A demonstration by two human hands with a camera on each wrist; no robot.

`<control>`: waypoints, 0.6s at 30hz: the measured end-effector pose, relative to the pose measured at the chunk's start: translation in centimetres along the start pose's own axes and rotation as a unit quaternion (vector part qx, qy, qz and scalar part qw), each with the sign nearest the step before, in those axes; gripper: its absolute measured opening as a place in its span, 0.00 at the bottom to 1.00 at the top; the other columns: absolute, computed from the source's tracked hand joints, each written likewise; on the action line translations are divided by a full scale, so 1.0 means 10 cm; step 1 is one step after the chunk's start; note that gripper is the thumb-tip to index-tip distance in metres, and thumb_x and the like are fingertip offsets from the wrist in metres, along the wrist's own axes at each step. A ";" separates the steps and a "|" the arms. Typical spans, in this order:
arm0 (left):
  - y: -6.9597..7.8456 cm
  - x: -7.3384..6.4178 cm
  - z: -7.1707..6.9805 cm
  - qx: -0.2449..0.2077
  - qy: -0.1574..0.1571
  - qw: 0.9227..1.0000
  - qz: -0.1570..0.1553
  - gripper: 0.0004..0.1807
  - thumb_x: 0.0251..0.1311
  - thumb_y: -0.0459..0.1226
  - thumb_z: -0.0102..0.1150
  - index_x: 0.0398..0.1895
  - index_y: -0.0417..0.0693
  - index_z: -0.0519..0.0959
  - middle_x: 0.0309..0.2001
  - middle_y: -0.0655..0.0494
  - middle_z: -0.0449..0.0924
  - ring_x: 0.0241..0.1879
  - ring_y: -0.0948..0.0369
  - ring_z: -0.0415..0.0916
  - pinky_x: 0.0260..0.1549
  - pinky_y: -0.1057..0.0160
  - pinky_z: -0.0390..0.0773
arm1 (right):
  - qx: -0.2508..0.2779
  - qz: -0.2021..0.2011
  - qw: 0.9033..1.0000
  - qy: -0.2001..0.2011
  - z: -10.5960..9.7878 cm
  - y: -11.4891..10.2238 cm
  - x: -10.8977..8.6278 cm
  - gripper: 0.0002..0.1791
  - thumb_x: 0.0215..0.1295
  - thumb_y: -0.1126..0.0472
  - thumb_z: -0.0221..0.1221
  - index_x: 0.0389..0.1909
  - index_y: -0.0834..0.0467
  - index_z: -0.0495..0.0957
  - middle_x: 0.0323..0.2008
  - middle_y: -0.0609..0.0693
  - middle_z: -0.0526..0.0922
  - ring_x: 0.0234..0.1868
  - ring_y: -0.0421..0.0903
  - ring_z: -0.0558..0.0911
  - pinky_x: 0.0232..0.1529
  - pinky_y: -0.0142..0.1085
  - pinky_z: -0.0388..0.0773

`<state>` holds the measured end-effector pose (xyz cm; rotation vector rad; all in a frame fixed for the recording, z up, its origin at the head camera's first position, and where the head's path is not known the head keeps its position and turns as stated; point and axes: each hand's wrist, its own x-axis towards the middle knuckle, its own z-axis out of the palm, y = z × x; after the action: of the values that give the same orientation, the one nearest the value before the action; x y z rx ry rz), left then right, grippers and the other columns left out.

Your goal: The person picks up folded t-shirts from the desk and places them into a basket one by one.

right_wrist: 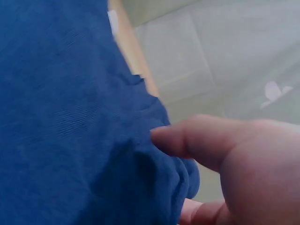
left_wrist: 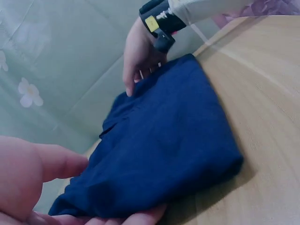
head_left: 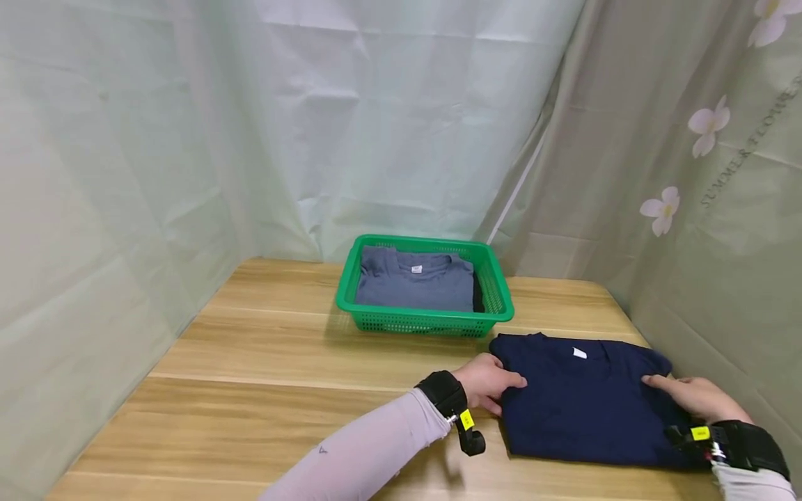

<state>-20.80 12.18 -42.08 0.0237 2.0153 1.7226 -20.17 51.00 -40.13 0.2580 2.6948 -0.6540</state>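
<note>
A folded navy T-shirt (head_left: 583, 403) with a white neck label lies at the right of the table. At its left side is my left hand (head_left: 487, 383), the thumb above the cloth and the fingers tucked under the edge, as the left wrist view also shows beneath the shirt (left_wrist: 164, 136). My right hand (head_left: 702, 398) grips the opposite side, its thumb (right_wrist: 187, 136) on top and other fingers partly hidden behind the fabric. Behind the shirt stands a green plastic basket (head_left: 432, 321) holding a folded grey-blue T-shirt (head_left: 413, 285) and something black beside it.
The wooden table (head_left: 263, 390) extends to the left of the basket. Pale curtains (head_left: 401, 125) hang along the back and both sides, and the right curtain (head_left: 739, 292) comes close to my right hand.
</note>
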 end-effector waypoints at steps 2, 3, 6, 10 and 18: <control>-0.02 0.02 0.01 -0.001 0.001 1.000 -0.004 0.31 0.57 0.32 0.70 0.60 0.29 0.66 0.44 0.37 0.75 0.36 0.49 0.77 0.32 0.42 0.83 | 0.021 -0.011 1.000 -0.005 -0.01 0.02 -0.02 0.52 0.70 0.33 0.49 0.58 0.86 0.63 0.55 0.82 0.66 0.49 0.67 0.74 0.45 0.52 0.77; -0.03 0.02 0.02 0.001 0.001 1.000 -0.005 0.33 0.57 0.32 0.70 0.62 0.29 0.65 0.46 0.37 0.74 0.36 0.49 0.77 0.30 0.43 0.84 | 0.028 -0.019 0.999 -0.004 -0.01 0.04 -0.03 0.51 0.70 0.34 0.50 0.57 0.86 0.64 0.54 0.81 0.67 0.49 0.65 0.75 0.44 0.48 0.78; -0.08 0.05 0.03 0.004 0.005 1.000 0.003 0.34 0.56 0.27 0.69 0.64 0.30 0.64 0.51 0.38 0.73 0.38 0.51 0.77 0.26 0.47 0.85 | 0.108 -0.037 0.993 -0.022 0.00 0.10 -0.04 0.41 0.72 0.43 0.54 0.56 0.83 0.69 0.52 0.75 0.73 0.47 0.57 0.77 0.42 0.42 0.79; -0.14 0.08 0.03 0.004 0.007 1.000 0.010 0.33 0.56 0.24 0.66 0.66 0.32 0.66 0.55 0.40 0.72 0.38 0.52 0.78 0.23 0.52 0.84 | 0.213 -0.055 0.974 -0.050 0.04 0.24 -0.06 0.24 0.75 0.55 0.53 0.52 0.74 0.77 0.48 0.60 0.79 0.44 0.48 0.78 0.41 0.39 0.81; -0.08 0.02 0.09 -0.082 -0.022 0.996 0.040 0.33 0.56 0.20 0.61 0.66 0.31 0.64 0.57 0.38 0.71 0.39 0.48 0.80 0.32 0.44 0.84 | 0.215 -0.017 0.976 -0.022 -0.03 0.29 -0.09 0.31 0.74 0.54 0.53 0.56 0.83 0.69 0.45 0.64 0.81 0.41 0.49 0.80 0.40 0.42 0.82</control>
<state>-20.43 12.90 -43.02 0.0869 1.8596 1.9150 -18.74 53.60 -40.71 0.3012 2.4921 -1.2361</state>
